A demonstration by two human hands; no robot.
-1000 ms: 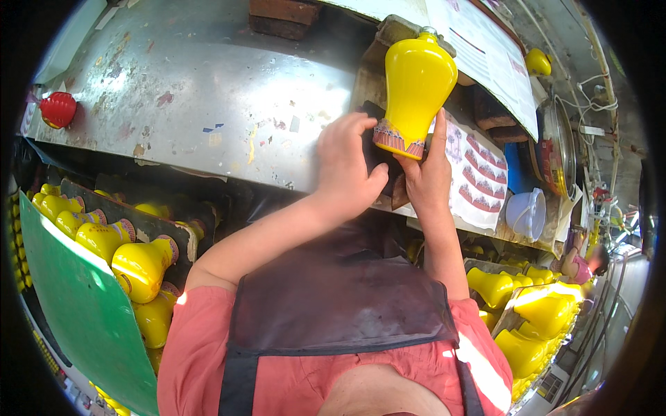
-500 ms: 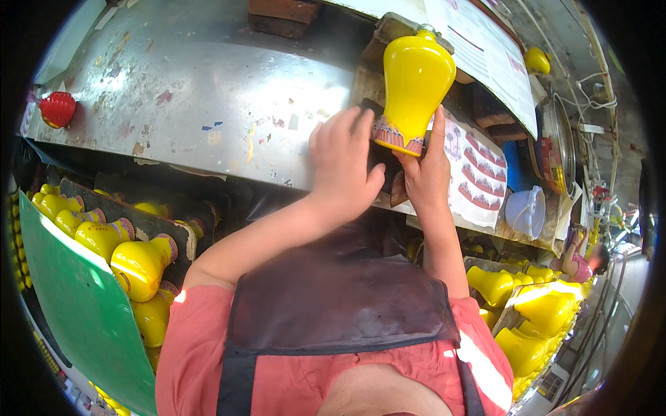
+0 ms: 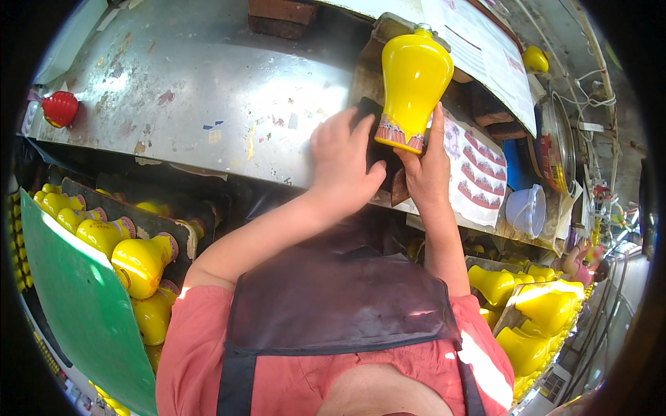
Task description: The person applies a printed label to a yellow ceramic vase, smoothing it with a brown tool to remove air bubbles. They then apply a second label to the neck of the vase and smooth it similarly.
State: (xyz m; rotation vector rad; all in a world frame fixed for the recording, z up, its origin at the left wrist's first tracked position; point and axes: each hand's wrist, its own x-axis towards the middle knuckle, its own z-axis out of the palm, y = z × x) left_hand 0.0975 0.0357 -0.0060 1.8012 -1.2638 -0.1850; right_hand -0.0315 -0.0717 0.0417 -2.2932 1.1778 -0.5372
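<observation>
A glossy yellow vase (image 3: 416, 76) lies tilted, its narrow neck toward a worn block (image 3: 395, 29) at the back. A patterned decal band (image 3: 402, 135) runs round its foot end. My right hand (image 3: 428, 166) holds the vase by that end, thumb under the foot and fingers along the right side. Just left of the band, my left hand (image 3: 347, 159) is raised with its fingers apart, slightly blurred and holding nothing. Behind its fingertips is a dark object (image 3: 365, 109), mostly hidden.
A sheet of printed decals (image 3: 479, 170) lies right of my right hand, beside a white bucket (image 3: 526, 211). More yellow vases (image 3: 142, 263) fill racks on both sides, below the metal table (image 3: 208, 83). A red object (image 3: 60, 109) stands far left; bricks (image 3: 281, 17) sit at the back.
The vase has turned slightly, so its band shows a different part of the pattern. My left hand has barely moved. At the far right, another person has shifted.
</observation>
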